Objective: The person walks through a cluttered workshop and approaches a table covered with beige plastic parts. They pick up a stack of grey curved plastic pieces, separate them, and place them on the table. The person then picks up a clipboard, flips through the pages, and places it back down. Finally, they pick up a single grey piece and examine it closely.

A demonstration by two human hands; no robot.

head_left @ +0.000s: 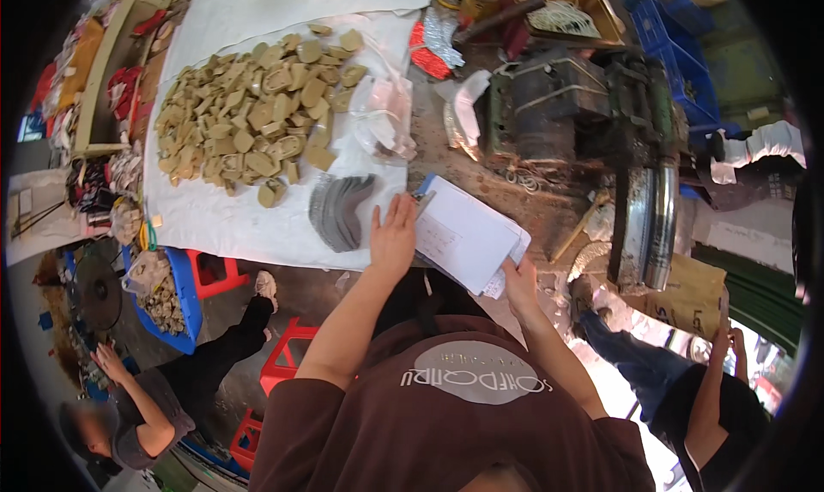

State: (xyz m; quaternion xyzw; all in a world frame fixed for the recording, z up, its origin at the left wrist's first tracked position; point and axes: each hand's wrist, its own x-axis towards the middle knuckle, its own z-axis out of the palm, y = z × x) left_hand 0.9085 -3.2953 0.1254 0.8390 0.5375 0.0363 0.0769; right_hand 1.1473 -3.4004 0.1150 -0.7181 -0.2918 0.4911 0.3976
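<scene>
Far left of both hands, a crouching person sits on the floor beside a blue crate and red stools, well below the table edge. Up and left of the left hand, a heap of tan blocks covers much of a white sheet, whose near edge runs just left of the wrist; bare sheet lies between the heap and that edge. Just left of the left hand a fan of grey curved pieces lies on the sheet, close to but apart from the fingers. The left hand lies open and flat, palm down, fingers spread, its fingertips touching the left edge of the pad. The pad, a white sheaf on a clipboard, sits tilted between the two hands on the table near its front edge. The right hand pinches the pad's lower right corner, fingers closed on it. Above the pad a strip of bare brown tabletop stays free up to a dark machine. Right of the right hand a metal wheel stands close, and past it another person's arm hangs low, well apart.
</scene>
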